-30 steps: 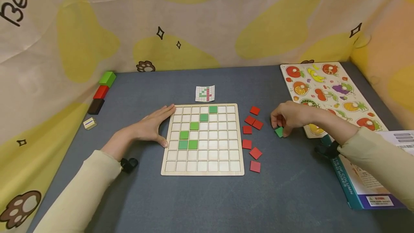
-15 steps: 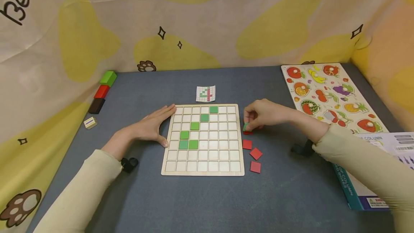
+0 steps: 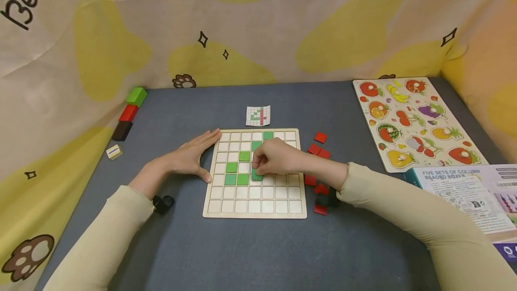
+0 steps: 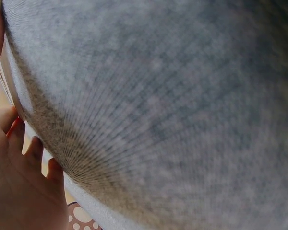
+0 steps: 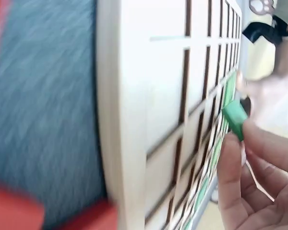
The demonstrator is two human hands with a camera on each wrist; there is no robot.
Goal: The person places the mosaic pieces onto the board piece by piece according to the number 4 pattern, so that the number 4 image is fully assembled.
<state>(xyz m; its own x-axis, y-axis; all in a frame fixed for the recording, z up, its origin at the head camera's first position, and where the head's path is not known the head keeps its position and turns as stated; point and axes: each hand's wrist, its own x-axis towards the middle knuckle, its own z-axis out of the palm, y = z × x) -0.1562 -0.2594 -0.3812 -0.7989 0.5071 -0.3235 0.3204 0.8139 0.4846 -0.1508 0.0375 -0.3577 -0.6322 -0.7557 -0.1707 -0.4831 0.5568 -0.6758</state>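
Green tile is being pinched by thumb and finger of the right hand; in the head view we are seeing it over the grid board, just right of two other green tiles. The left hand is resting, fingers relaxed and gripping nothing, at the board's left edge. In the left wrist view, we are seeing its fingers partly extending. In the right wrist view, the pinched tile is tilting and red tiles are lying beside the board.

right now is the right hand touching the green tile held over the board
Touching; the right wrist view shows the right hand pinching the green tile, with no gap
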